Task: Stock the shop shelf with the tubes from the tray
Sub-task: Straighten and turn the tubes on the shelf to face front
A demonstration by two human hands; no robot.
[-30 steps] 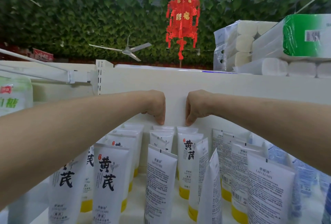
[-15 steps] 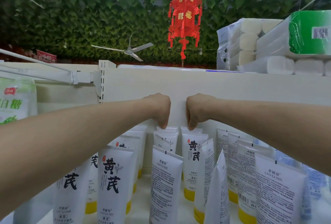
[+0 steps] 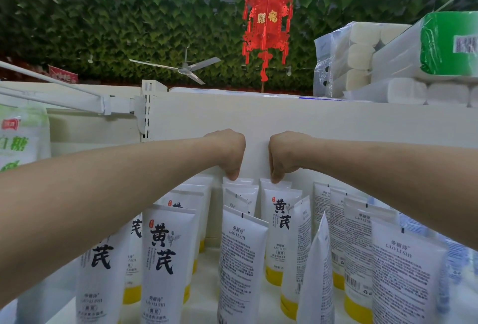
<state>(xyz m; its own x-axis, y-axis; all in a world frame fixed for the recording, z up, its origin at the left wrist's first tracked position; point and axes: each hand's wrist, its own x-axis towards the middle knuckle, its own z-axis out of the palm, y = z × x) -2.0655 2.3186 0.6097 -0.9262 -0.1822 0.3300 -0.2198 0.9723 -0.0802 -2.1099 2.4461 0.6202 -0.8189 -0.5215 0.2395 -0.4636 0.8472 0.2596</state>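
Note:
Several white tubes with yellow caps stand cap-down in rows on the cream shelf (image 3: 336, 127); one near tube (image 3: 168, 259) shows large black characters. Both my arms reach over the rows to the back panel. My left hand (image 3: 227, 153) has its fingers curled down and pinches the crimped top of a back-row tube (image 3: 239, 182). My right hand (image 3: 284, 155) pinches the top of the neighbouring back-row tube (image 3: 278, 209) the same way. Both tubes stand upright against the back panel. No tray is in view.
Packs of toilet rolls (image 3: 362, 59) lie on the shelf top at the right. A green-printed bag (image 3: 20, 140) hangs at the left under a white bracket rail (image 3: 64, 98). A red lantern (image 3: 267, 26) and a ceiling fan (image 3: 181, 67) hang beyond the shelf.
Both hands stay on the tops of the two back-row tubes and have drawn slightly closer together. The view has shifted a little.

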